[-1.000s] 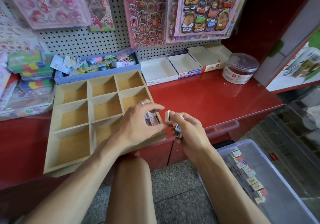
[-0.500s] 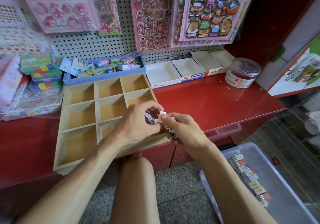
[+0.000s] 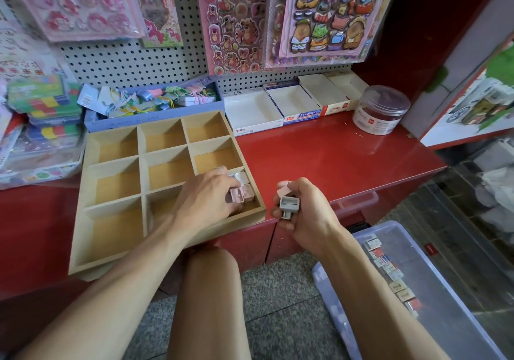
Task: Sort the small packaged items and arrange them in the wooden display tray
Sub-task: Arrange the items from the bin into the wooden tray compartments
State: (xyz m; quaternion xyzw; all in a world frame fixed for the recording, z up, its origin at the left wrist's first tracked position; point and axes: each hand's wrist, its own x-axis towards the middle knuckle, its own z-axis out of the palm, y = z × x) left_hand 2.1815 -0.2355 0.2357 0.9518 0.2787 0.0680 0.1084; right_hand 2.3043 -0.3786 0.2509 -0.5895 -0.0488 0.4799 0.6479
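Reaching into the near right compartment of the tray (image 3: 83,220), the left hand (image 3: 205,201) has its fingers curled on a pink sharpener (image 3: 237,195) among several others there. Right hand (image 3: 303,206), just right of the tray over the red table (image 3: 333,159), grips a grey sharpener (image 3: 289,203) and more pieces.

Two bare forearms, no sleeves in view, no watch or bracelet on either wrist. Left hand (image 3: 207,195) wearing a thin silver ring (image 3: 219,169) on one finger, sitting just behind the fingertips' grip; which finger, unclear. Right hand (image 3: 307,211) without any ring or band in sight above its grip. Nails short where visible. One bare knee (image 3: 207,273) between the forearms, uncovered by clothing.
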